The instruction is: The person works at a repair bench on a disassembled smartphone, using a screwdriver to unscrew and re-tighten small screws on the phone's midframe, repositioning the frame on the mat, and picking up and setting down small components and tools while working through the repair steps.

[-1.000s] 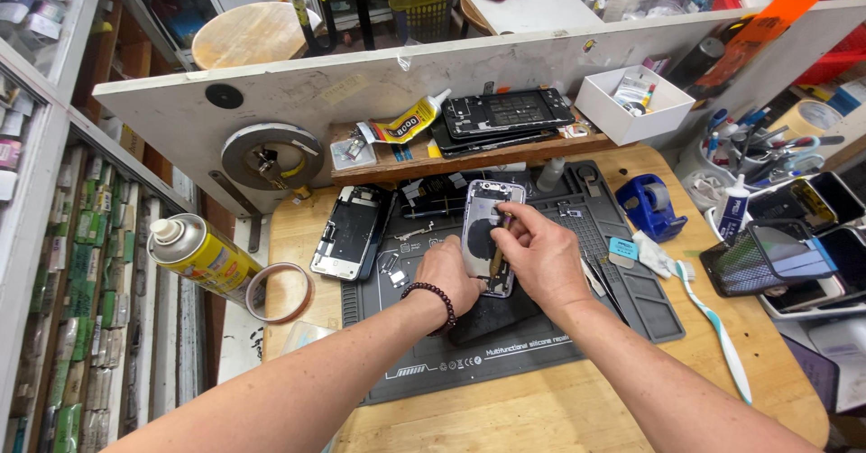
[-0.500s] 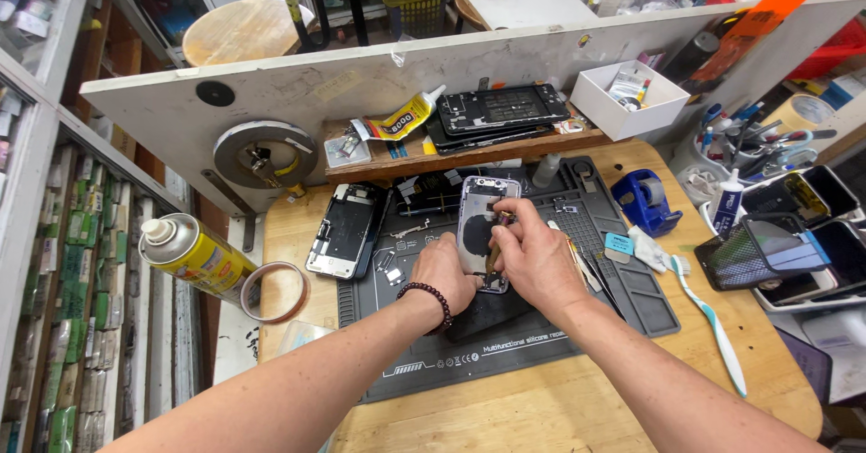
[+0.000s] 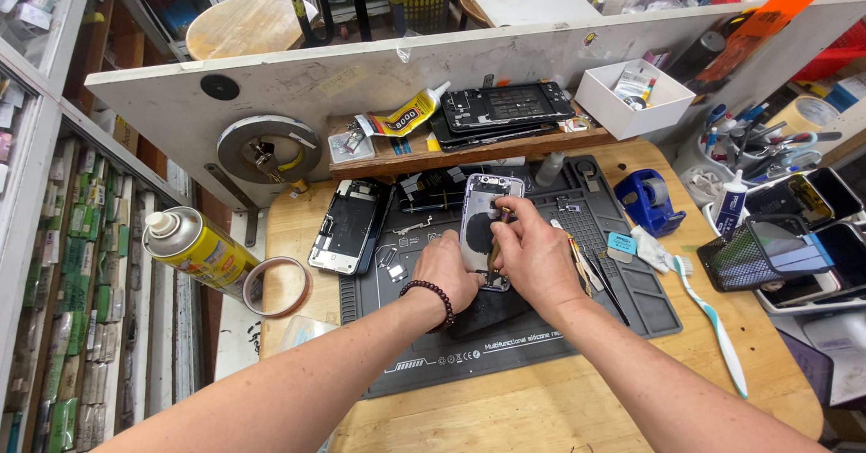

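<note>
silver phone housing (image 3: pixel 483 223) unmoved, right hand (image 3: pixel 534 253) higher now

Two hands, the left hand (image 3: pixel 448 271) and the right hand (image 3: pixel 532 253), one opened phone shell (image 3: pixel 483 223), one more opened phone (image 3: pixel 347 227), one spray can (image 3: pixel 194 250), one tape roll (image 3: pixel 275 286), one toothbrush (image 3: pixel 713 322), one blue tape dispenser (image 3: pixel 651 200).

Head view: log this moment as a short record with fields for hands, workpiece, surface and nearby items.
left hand: left hand steadies the opened phone housing's lower part
right hand: right hand, fingertips pinching at the housing's upper part
workpiece: opened phone housing, inside facing up
surface: dark repair mat on a wooden table
nearby: second opened phone, spray can, tape roll, toothbrush
</note>
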{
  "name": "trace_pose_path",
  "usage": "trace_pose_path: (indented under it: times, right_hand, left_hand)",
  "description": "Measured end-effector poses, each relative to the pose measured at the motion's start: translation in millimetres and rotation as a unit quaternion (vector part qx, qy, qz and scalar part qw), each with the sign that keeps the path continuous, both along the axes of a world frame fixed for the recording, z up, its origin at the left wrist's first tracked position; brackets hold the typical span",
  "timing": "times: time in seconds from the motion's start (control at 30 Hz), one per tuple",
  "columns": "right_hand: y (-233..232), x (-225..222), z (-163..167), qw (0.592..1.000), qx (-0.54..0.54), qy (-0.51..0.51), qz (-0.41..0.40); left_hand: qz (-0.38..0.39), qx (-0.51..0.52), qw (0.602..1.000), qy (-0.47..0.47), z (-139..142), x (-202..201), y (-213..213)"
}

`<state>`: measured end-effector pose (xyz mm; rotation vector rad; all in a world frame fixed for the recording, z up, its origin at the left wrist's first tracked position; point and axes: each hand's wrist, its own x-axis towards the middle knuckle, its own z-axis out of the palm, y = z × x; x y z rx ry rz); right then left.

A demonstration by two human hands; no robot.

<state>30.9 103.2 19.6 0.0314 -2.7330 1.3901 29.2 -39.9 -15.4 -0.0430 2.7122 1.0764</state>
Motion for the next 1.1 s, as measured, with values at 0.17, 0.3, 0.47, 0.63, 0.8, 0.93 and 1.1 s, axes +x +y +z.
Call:
trace_pose_path:
  times: [0.17, 0.3, 0.47, 0.63, 0.8, 0.93, 1.1]
  right_hand:
    - [-2.8, -0.8, 3.4, 1.0, -0.005, -0.004, 0.004]
    - [-5.1, 1.3, 3.3, 1.0, -0.03, -0.005, 0.005]
    - [-1.3, -3.2, 2.7, 0.99, 0.106, 0.094, 0.022]
    - [4.4, 0.0, -0.3, 0.992, 0.098, 0.075, -0.007]
    - [3.2, -7.0, 1.1, 0.995, 0.089, 0.035, -0.035]
    - [1.8, -6.9, 0.6, 0.992, 0.109, 0.065, -0.016]
    - [7.3, -6.2, 0.2, 0.992, 0.087, 0.09, -0.003]
  left_hand:
    - [0.001, -0.009, 1.0, 0.007, -0.9, 0.3, 1.5]
    - [0.007, -0.006, 1.0, -0.002, 0.8, 3.1, 1.7]
    - [0.009, -0.002, 1.0, -0.006, 5.0, 4.4, 2.1]
    - [0.011, 0.003, 1.0, -0.004, 5.5, 5.8, 1.4]
    - [0.002, -0.004, 1.0, 0.019, 3.7, 2.3, 1.4]
    - [0.004, -0.003, 1.0, 0.002, 2.4, 1.2, 0.9]
    - [0.006, -0.005, 1.0, 0.003, 3.7, 2.1, 1.8]
